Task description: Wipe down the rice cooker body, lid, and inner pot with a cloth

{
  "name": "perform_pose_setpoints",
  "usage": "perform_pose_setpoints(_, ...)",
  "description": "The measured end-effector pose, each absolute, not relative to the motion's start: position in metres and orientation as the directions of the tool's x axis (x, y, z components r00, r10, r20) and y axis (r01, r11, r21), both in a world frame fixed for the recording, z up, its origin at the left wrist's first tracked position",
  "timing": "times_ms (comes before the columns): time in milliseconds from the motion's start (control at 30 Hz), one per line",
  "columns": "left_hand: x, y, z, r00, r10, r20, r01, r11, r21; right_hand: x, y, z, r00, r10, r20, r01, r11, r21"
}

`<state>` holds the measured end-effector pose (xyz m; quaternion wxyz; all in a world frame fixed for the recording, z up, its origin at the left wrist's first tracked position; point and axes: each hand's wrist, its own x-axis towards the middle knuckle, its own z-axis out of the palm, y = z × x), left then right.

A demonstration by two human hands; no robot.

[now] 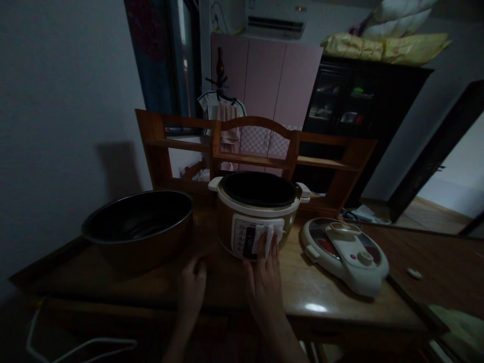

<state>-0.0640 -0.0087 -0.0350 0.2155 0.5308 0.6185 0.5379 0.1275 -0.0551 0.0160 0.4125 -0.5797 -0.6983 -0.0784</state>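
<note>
Right hand (265,276) holding white cloth (267,236) against cooker (247,213), left hand (192,282) relaxed, empty; detached lid (347,256) alongside

Dim rm. Pale wall (68,101) on L, then dark curtain (151,55) by window (184,45). Wdn shelf unit (251,160) along back of bench (302,285), light glare (315,307) nr front edge. Behind: pink wardrobe (264,70), AC unit (276,20) up high, coat stand (220,68) w/ clothes (229,113). Blk cabinet (397,96) to R, yellow bag (408,49) on top. Far R: dark door (438,146), brighter flr (434,212) beyond.
</note>
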Motion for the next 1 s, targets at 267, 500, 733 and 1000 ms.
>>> perform_pose_setpoints(267, -0.061, -0.012, -0.030, -0.341, 0.893, 0.295, 0.409, -0.141, 0.902, 0.125, -0.062, -0.006, -0.060, 0.760, 0.647, 0.904, 0.317, -0.288)
perform_pose_setpoints(500, -0.059, -0.013, -0.025, -0.342, 0.895, 0.287, 0.385, -0.146, 0.911, 0.128, -0.073, -0.027, -0.118, 0.785, 0.608, 0.881, 0.365, -0.300)
perform_pose_setpoints(733, -0.061, -0.013, -0.027, -0.358, 0.885, 0.298, 0.395, -0.146, 0.907, 0.133, -0.123, -0.004, -0.055, 0.910, 0.411, 0.619, 0.354, -0.701)
perform_pose_setpoints(1000, -0.061, -0.015, -0.026, -0.396, 0.861, 0.319, 0.346, -0.182, 0.921, 0.153, -0.078, 0.064, 0.074, 0.772, 0.632, 0.749, 0.375, -0.546)
